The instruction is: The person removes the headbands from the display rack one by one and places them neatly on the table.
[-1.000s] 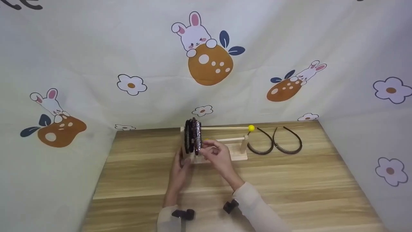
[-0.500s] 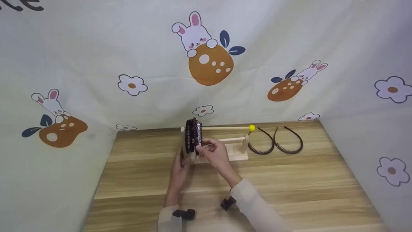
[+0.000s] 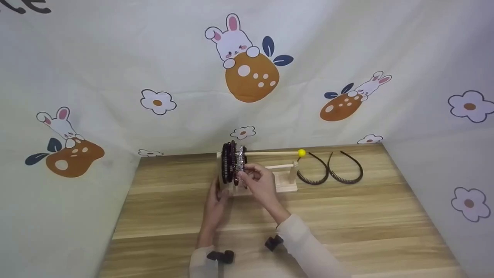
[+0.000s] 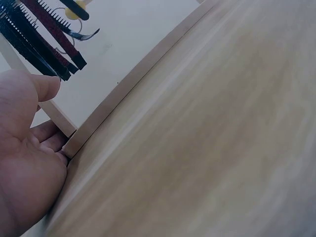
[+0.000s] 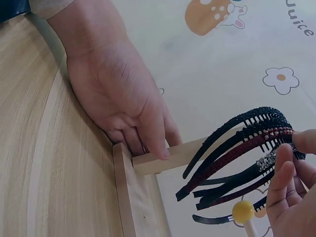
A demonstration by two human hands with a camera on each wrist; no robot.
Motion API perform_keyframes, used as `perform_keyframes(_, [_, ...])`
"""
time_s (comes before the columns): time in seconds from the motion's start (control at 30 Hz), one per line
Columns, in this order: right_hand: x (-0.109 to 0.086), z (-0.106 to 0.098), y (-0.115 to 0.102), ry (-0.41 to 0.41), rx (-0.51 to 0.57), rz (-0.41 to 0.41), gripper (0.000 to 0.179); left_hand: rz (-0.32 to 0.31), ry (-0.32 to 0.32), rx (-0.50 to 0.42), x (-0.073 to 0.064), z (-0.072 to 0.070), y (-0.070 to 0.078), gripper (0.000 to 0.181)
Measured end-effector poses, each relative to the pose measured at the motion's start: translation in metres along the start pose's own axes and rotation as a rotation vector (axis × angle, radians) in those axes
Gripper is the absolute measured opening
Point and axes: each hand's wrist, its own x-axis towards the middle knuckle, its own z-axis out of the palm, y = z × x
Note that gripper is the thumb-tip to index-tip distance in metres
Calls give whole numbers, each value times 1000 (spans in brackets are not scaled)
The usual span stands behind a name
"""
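Observation:
Several dark toothed headbands [image 3: 226, 164], some glittery red, hang together at the left end of the upper rod of a wooden stand [image 3: 286, 188]. My left hand [image 3: 215, 204] grips the stand's left end. In the left wrist view, its thumb [image 4: 47, 88] lies on one side of the upright and the curled fingers [image 4: 49, 136] on the other, low by the base. My right hand [image 3: 264, 187] pinches a silver-glitter headband [image 3: 241, 157], slightly apart from the bunch. In the right wrist view, its fingertips partly cover that headband [image 5: 268, 160] among the others.
A yellow ball [image 3: 301, 153] caps the rod's right end. Two more dark headbands [image 3: 349, 181] lie on the wood-grain table [image 3: 347, 231], right of the stand. A printed cloth [image 3: 185, 69] hangs behind and at both sides.
The silver-glitter headband has shifted slightly right along the rod, leaving a small gap from the bunch. The right hand keeps pinching near it. The left hand has stayed on the stand.

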Motion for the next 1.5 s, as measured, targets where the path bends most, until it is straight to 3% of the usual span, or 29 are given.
perform_keyframes(0.53, [-1,-6,-8,30,35,-44,21,-26,9,17,0,1,0,67])
perform_keyframes(1.0, [0,-16,-20,58,43,-74,21,-3,8,17,1,1,2,68])
perform_keyframes(1.33, [6,-25,-22,98,55,-58,22,-39,12,50,-2,1,2,69])
perform_keyframes(1.5, [11,-31,-20,105,65,-101,21,-45,9,41,-3,1,4,69])
